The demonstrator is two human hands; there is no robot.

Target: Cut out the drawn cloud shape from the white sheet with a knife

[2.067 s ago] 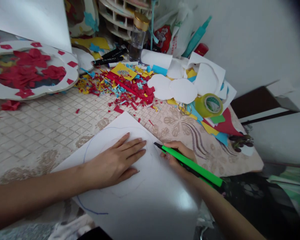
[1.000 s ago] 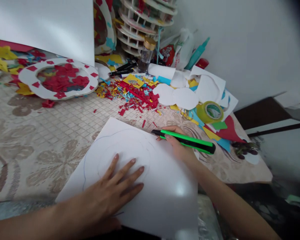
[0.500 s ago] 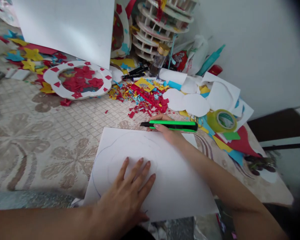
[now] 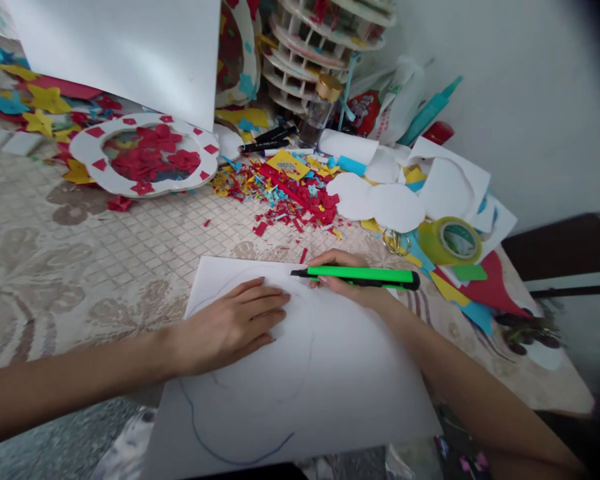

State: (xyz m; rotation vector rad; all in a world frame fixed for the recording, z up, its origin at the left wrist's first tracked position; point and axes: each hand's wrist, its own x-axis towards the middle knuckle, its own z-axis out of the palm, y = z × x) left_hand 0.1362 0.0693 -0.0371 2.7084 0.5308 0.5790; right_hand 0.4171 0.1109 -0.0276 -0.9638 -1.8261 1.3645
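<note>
A large white sheet [image 4: 360,380] lies at the table's front edge and hangs a little over it. It bears a blue wavy outline and a fainter inner curve. My left hand [image 4: 235,320] rests flat on the sheet's upper left part, fingers stretched out to the right. In my right hand [image 4: 343,277] is a green and black utility knife [image 4: 363,274], held near its front end. Its dark tip points left, over the far edge of the sheet. Whether the tip touches the paper I cannot tell.
Beyond the sheet lie red, blue and yellow paper scraps [image 4: 290,193]. A white scalloped frame [image 4: 85,150] with red flowers sits at the left. To the right are white cut-outs [image 4: 397,207], a tape roll [image 4: 455,240] and scissors [image 4: 397,243]. A bottle [image 4: 320,113] stands behind.
My left hand has slid up the sheet, away from me, uncovering the lower blue outline. My right hand has brought the knife slightly nearer and to the right, over the sheet's far edge.
</note>
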